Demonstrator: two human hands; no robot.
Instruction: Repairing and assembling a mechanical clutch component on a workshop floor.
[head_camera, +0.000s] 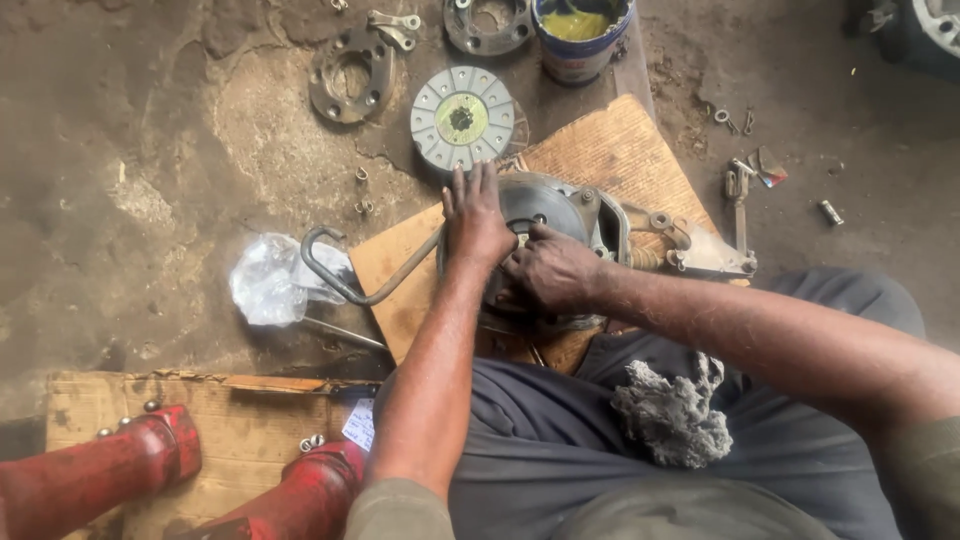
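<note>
Pressing left hand (476, 222) flat, fingers spread, on housing (566, 212); right hand (548, 268) curled at its near rim, grip unclear. Seating step, I judge; next needs steady alignment. Disc (462, 118) beyond housing.

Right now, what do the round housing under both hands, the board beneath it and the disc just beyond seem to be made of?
Round housing: grey cast metal by its dull sheen and bolted lugs.
Board: brown corrugated cardboard, frayed and stained.
Disc: apparently a metal plate with pale segmented pads, yellowish centre; pad material unclear.
Left hand lies flat on the housing; right hand grips its rim.
</note>
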